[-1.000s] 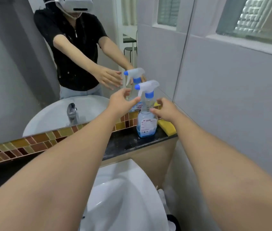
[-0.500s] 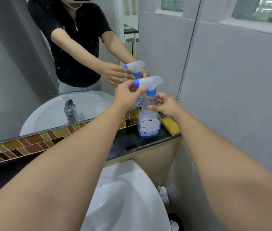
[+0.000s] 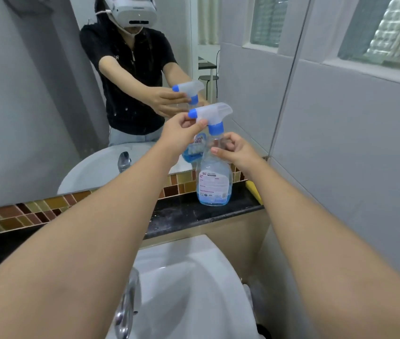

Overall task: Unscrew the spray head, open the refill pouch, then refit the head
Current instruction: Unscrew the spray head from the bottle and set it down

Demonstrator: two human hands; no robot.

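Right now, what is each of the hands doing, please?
Left hand: closed on the spray head.
Right hand: closed around the bottle neck.

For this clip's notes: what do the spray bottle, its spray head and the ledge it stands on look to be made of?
Spray bottle: clear glossy plastic, it seems; blue liquid shows through low down, behind a printed label.
Spray head: frosted translucent plastic with opaque blue nozzle tip and collar.
Ledge: dark polished stone, probably granite; black, speckled, faintly reflective, though a laminate can't be excluded.
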